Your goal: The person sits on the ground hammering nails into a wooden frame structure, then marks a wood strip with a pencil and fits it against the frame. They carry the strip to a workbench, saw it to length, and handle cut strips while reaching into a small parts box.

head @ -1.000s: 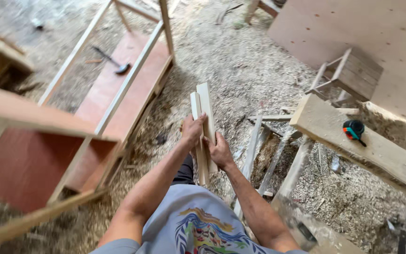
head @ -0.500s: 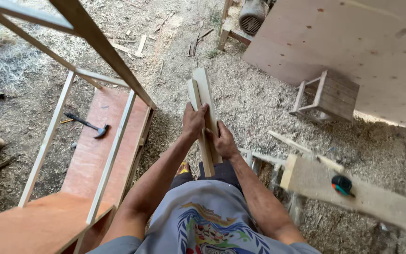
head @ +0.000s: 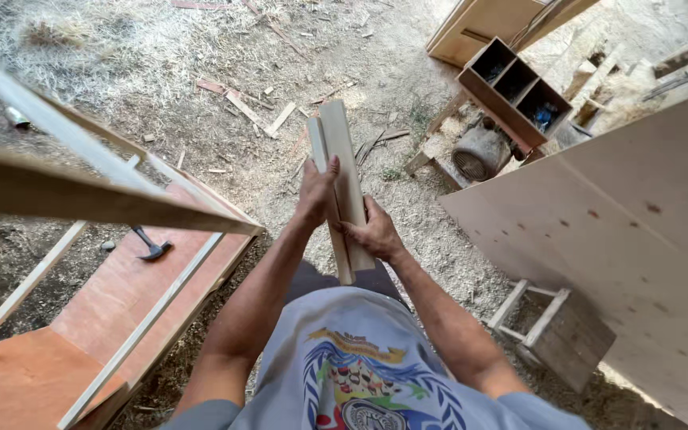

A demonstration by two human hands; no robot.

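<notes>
Pale wooden slats (head: 340, 187), two or three of them stacked face to face, stand nearly upright in front of the person's chest, their far ends pointing away toward the sawdust-strewn ground (head: 201, 95). The left hand (head: 314, 193) wraps around the left edge of the stack with the thumb lying up along the wood, and the right hand (head: 373, 232) clamps the lower right edge, fingers curled over the front face (both hands closed firmly on the slats, neither one spread). The near ends of the slats sit just above the person's grey printed shirt (head: 360, 366).

To the left, a reddish-brown plywood frame (head: 121, 295) with light wooden rails lies on the ground, and a hammer (head: 149, 245) rests on its panel. A light wooden bar (head: 81, 191) crosses the near left of the view. To the right leans a large pale plywood sheet (head: 623, 239), with a small wooden stool (head: 555, 330) lying just beside its lower edge. Farther off on the right are a compartmented wooden box (head: 515, 84) and a round motor-like object (head: 479, 151), with offcuts (head: 240, 103) scattered on the far ground.
</notes>
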